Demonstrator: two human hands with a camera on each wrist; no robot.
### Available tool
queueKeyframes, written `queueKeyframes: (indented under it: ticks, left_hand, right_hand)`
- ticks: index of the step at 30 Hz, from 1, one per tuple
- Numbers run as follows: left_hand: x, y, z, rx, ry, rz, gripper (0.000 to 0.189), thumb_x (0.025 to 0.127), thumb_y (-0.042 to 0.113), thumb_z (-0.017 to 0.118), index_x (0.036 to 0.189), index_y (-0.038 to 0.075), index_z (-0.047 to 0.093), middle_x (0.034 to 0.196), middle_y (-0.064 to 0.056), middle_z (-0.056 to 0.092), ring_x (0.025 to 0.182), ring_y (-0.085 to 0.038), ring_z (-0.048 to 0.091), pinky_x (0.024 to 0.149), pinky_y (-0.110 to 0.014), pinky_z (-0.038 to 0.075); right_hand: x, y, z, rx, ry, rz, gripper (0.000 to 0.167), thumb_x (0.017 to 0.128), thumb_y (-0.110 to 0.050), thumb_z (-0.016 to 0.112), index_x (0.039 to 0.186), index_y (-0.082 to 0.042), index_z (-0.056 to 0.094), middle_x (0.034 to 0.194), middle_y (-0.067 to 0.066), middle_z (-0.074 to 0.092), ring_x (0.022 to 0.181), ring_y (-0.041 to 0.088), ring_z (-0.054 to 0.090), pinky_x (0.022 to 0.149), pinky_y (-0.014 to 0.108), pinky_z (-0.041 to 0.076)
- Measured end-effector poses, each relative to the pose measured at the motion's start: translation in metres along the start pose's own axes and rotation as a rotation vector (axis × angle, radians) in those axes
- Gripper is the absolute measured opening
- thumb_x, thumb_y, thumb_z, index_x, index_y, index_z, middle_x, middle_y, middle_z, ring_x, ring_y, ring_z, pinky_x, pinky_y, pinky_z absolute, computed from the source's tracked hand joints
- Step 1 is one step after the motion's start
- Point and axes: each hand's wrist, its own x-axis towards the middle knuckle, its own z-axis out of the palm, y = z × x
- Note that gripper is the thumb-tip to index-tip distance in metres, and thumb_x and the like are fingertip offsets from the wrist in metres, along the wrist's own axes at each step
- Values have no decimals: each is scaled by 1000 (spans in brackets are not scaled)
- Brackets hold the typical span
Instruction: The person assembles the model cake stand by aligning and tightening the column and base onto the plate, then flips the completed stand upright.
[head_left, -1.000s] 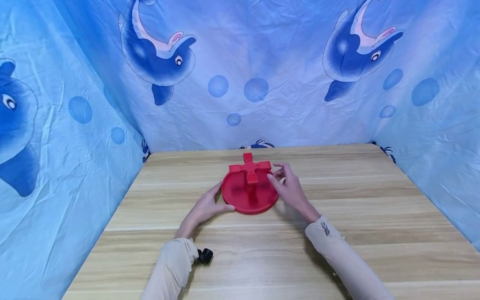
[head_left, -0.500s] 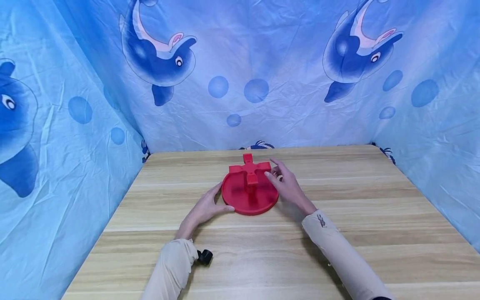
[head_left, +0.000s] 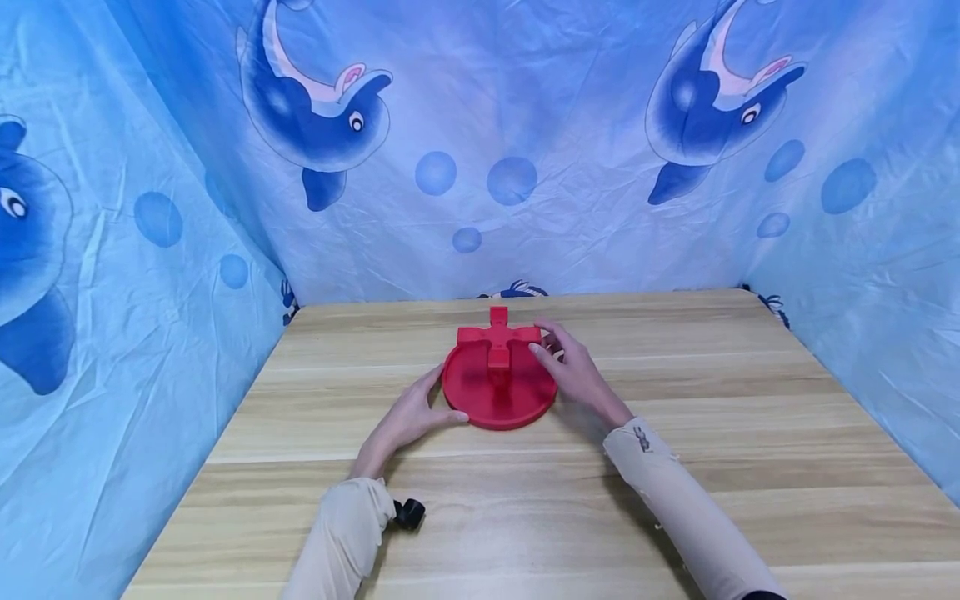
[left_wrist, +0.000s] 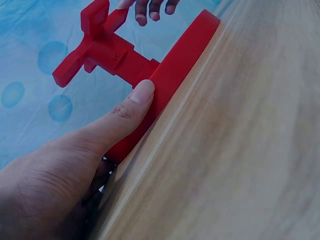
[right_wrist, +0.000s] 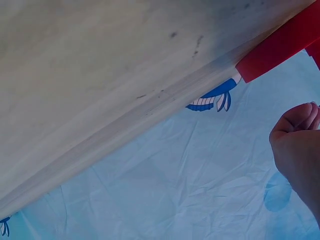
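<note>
A red round dish (head_left: 465, 392) with a raised rim lies on the wooden table. From its middle rises a red post topped by a red cross-shaped knob (head_left: 498, 335) with stubby arms; dark markings show on its hub in the left wrist view. My left hand (head_left: 408, 414) grips the dish's left edge, the thumb (left_wrist: 143, 92) on the rim and the fingers mostly hidden beyond it. At the knob's right arm, my right hand (head_left: 577, 375) pinches the end between thumb and forefinger. Its other fingers (left_wrist: 155, 9) hang bent above the dish.
The wooden table (head_left: 480, 517) reaches back to a blue dolphin-print cloth (head_left: 480, 108), which also hangs at both sides. A small black object (head_left: 410, 514) sits by the left sleeve cuff.
The right hand has moved slightly left onto the knob's right arm. The knob has turned a little, its near arm shifting left and its far arm right. The left hand and dish stay put.
</note>
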Motion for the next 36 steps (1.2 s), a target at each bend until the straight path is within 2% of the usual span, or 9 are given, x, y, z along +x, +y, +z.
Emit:
queueKeyframes:
  ticks: [7, 22, 30, 36]
  left_hand:
    - [0, 0, -1, -4, -1, -2, 114, 74, 62, 87, 165, 25, 29, 161, 4, 40, 149, -22, 34, 117, -56, 34]
    - [1, -1, -1, 4, -9, -7, 113, 76, 61, 87, 165, 23, 29, 162, 2, 39, 149, -24, 33, 117, -56, 34]
    - [0, 0, -1, 15, -5, -10, 114, 76, 60, 87, 166, 22, 28, 163, -2, 38, 150, -27, 33, 117, -57, 34]
    - [0, 1, -2, 30, -7, -16, 115, 75, 63, 86, 166, 24, 27, 163, -1, 38, 150, -25, 34, 117, -55, 35]
  right_hand:
    - [-3, -2, -3, 1, 28, -31, 42, 103, -20, 66, 143, -9, 57, 111, 10, 64, 102, 26, 59, 89, 39, 53]
    - [-12, -5, 0, 7, 50, -78, 38, 101, -14, 70, 135, -1, 61, 104, 11, 65, 95, 25, 58, 76, 26, 50]
    - [-20, -8, 2, -9, 45, -72, 38, 99, -18, 73, 134, -7, 62, 106, 5, 65, 97, 23, 59, 77, 29, 52]
    - [-28, -11, 4, -21, 29, -118, 37, 98, -17, 73, 132, -6, 63, 106, 5, 66, 96, 22, 60, 76, 31, 53]
